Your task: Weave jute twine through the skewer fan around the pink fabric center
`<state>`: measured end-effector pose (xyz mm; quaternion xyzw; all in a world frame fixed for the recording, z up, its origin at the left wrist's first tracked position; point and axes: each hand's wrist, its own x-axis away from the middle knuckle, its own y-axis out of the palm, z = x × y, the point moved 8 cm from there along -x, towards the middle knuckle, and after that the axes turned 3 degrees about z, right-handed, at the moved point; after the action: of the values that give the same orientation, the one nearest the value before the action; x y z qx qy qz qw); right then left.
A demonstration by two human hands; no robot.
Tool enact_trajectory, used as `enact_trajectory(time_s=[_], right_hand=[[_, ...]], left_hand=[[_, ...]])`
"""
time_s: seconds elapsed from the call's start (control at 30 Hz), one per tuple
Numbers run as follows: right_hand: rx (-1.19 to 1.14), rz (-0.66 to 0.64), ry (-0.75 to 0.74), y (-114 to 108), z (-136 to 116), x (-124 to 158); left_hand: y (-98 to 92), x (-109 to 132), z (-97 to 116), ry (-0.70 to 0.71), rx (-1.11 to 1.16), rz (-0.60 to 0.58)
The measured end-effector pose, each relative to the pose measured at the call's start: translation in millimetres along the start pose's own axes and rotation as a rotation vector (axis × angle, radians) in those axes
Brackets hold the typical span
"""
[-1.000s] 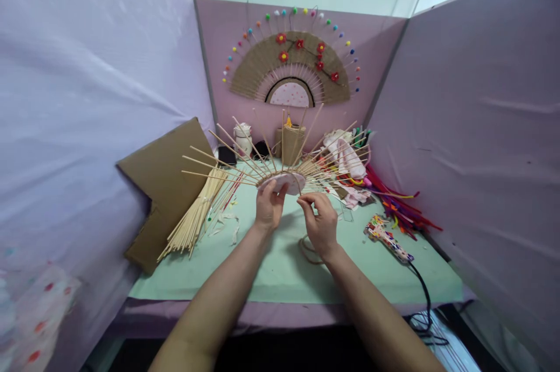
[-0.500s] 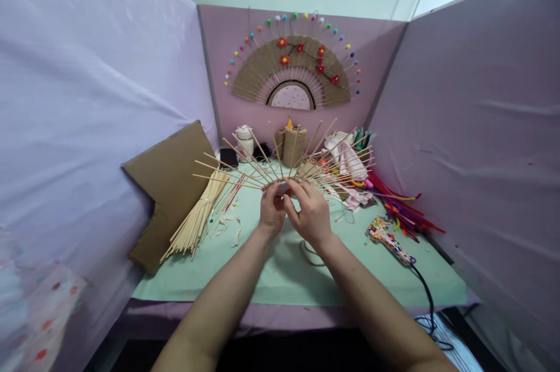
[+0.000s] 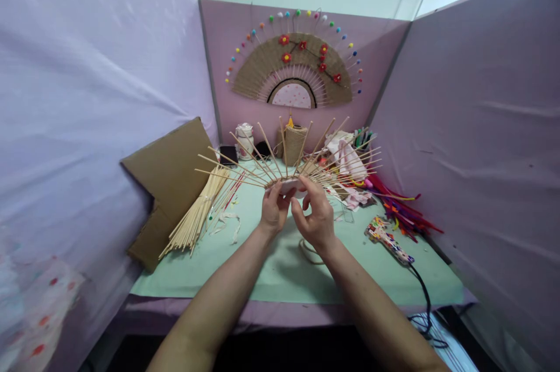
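A half-round piece (image 3: pixel 289 185) with thin wooden sticks fanning out from its curved edge is held up over the middle of the table. My left hand (image 3: pixel 275 209) pinches its left part between thumb and fingers. At its right part, my right hand (image 3: pixel 314 211) touches the edge with the index finger, its other fingers curled and the thumb apart below. The sticks point away from me and to both sides. A loop of pale cord (image 3: pixel 310 252) lies on the table under my right hand.
Bundled sticks (image 3: pixel 192 220) and cardboard (image 3: pixel 170 168) are at left. A glue gun (image 3: pixel 389 241), pipe cleaners (image 3: pixel 400 206) and fabric (image 3: pixel 347 156) lie right. Twine (image 3: pixel 295 144) and a white bottle (image 3: pixel 245 140) stand behind. A decorated fan (image 3: pixel 301 63) hangs on the back panel.
The stick piece has tilted and shifted slightly right. My right hand has moved a little right, its index finger now at the edge and its thumb lower, away from my left hand.
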<state>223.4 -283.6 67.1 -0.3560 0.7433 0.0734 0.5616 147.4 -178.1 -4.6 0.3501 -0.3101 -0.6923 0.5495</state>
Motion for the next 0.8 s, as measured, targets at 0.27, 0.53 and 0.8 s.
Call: enact_trajectory(time_s=[0.27, 0.53, 0.8], right_hand=[[0.087, -0.099, -0.072, 15.5, 0.9, 4.6], [0.244, -0.218, -0.130, 23.1, -4.9, 0.5], [0.413, -0.327, -0.008, 27.9, -2.0, -4.5]], left_hand=[[8.8, 3.5, 2.9, 0.028, -0.120, -0.086], [13.7, 7.5, 0.7, 0.009, -0.160, -0.129], [12.6, 8.0, -2.5, 0.003, -0.133, -0.126]])
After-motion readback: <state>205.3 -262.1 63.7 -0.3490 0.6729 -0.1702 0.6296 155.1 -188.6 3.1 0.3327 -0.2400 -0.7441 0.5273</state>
